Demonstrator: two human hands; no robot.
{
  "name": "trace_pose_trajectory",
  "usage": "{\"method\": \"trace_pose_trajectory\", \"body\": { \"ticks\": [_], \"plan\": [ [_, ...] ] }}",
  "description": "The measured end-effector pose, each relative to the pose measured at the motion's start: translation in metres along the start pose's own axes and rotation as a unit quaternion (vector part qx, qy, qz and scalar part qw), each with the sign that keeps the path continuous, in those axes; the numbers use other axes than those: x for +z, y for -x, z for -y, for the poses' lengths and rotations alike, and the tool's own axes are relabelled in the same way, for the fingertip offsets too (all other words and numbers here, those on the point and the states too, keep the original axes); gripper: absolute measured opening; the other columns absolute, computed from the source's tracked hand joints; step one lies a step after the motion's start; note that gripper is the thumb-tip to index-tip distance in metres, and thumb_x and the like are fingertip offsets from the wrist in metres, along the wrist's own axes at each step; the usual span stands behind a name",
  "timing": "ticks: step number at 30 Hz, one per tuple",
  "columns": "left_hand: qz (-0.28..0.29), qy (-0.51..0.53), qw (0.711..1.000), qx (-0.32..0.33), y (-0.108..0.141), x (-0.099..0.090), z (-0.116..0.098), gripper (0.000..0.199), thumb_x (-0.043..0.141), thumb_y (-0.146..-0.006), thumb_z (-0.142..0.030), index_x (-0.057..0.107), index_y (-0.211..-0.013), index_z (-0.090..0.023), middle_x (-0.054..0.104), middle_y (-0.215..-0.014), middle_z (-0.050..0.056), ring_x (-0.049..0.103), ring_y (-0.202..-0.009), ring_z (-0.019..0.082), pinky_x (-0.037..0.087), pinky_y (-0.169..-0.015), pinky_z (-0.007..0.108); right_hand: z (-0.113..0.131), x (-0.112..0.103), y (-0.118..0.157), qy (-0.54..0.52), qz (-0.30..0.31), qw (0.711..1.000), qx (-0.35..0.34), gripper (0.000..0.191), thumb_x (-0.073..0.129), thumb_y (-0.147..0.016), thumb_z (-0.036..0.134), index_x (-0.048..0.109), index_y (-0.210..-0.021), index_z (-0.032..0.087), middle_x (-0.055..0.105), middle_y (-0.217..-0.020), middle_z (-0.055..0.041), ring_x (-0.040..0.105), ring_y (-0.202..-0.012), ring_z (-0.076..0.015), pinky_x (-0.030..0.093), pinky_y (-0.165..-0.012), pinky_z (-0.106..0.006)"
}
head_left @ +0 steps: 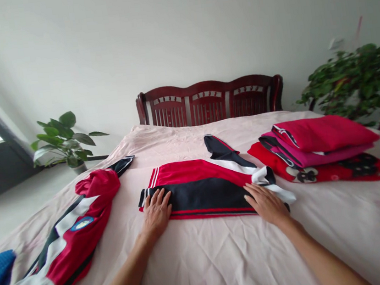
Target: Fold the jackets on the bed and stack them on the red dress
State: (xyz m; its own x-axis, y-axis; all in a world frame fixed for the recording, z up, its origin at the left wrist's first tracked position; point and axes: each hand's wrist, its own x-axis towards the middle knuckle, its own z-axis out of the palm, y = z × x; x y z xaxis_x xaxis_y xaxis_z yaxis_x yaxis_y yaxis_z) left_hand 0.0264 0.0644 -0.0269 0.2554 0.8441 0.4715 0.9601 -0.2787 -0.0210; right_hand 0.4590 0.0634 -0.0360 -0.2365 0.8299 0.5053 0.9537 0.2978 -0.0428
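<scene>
We observed the left hand (157, 212) and right hand (265, 202) well apart, each laid flat and unclenched on the partly folded red-and-black garment (203, 195) on the pink bedsheet (207, 260), between a loose jacket (75, 235) and a clothes stack (327, 134), though whether the latter hand also pressed the white fabric (284, 194) we could not quite tell.

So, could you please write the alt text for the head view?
The person's left hand and right hand rest near opposite ends of a partly folded red, dark and white garment on a pale pink bed sheet. A badged garment lies to the left, a stack of folded clothes to the right, and a headboard behind.
</scene>
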Motion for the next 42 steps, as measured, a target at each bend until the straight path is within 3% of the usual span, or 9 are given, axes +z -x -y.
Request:
{"method": "trace_pose_trajectory", "body": {
  "ticks": [20, 42],
  "plan": [
    [-0.005, 0.02, 1.0, -0.008, -0.002, 0.0, 0.001, 0.044, 0.045, -0.095, -0.03, 0.058, -0.136, -0.023, 0.056, -0.146, 0.01, 0.046, -0.137, 0.03, 0.029, -0.114, 0.051, 0.005, -0.01, -0.002, -0.025, 0.014, 0.999, 0.038, 0.039, 0.042, -0.094, 0.025, 0.067, -0.122, 0.016, 0.068, -0.128, -0.0127, 0.062, -0.121, -0.0257, 0.047, -0.105, -0.044],
    [-0.025, 0.024, 0.999, -0.009, -0.001, 0.0, -0.001, 0.042, 0.048, -0.093, -0.027, 0.06, -0.134, -0.024, 0.058, -0.143, 0.01, 0.048, -0.135, 0.03, 0.031, -0.114, 0.052, 0.009, -0.012, -0.003, -0.031, -0.007, 0.999, 0.04, 0.037, 0.042, -0.093, 0.023, 0.069, -0.117, 0.019, 0.07, -0.125, -0.0116, 0.064, -0.117, -0.0275, 0.05, -0.102, -0.046]
  ]
}}
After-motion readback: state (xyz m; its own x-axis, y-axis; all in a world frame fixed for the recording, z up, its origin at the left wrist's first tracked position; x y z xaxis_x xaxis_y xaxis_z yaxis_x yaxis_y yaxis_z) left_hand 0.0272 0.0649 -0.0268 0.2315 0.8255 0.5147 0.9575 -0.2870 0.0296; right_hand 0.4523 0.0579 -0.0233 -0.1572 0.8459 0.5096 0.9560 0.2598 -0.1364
